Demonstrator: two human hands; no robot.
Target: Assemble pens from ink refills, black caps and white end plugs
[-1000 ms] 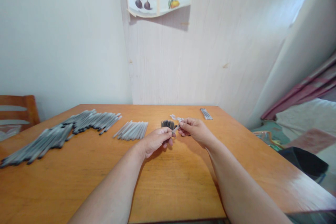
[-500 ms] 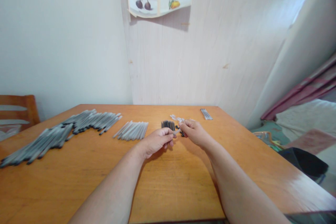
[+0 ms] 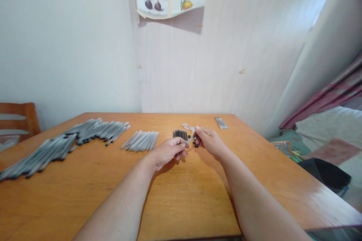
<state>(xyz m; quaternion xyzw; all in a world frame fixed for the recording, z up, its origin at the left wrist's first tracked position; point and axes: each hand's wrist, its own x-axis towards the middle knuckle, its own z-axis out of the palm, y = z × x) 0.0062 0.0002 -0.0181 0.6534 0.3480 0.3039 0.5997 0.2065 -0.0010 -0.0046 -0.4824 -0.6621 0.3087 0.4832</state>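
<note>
My left hand is closed in a pinch on a translucent pen barrel, which points up and right toward my other hand. My right hand is also closed, fingertips pinched at the barrel's far end; any small part between them is hidden. Just behind my left fingers lies a row of dark pen refills. Small black plugs lie beside and under my right fingers, and several clear caps are scattered behind them.
Left of my hands lies a row of translucent barrels. Farther left spreads a large pile of black-ended pens. A small group of pens lies at the back right of the wooden table. A black bin stands beyond the right edge.
My right fingertips have shifted slightly up and away from my left hand, showing more of the barrel between them. The view has moved a little; the piles are unchanged.
</note>
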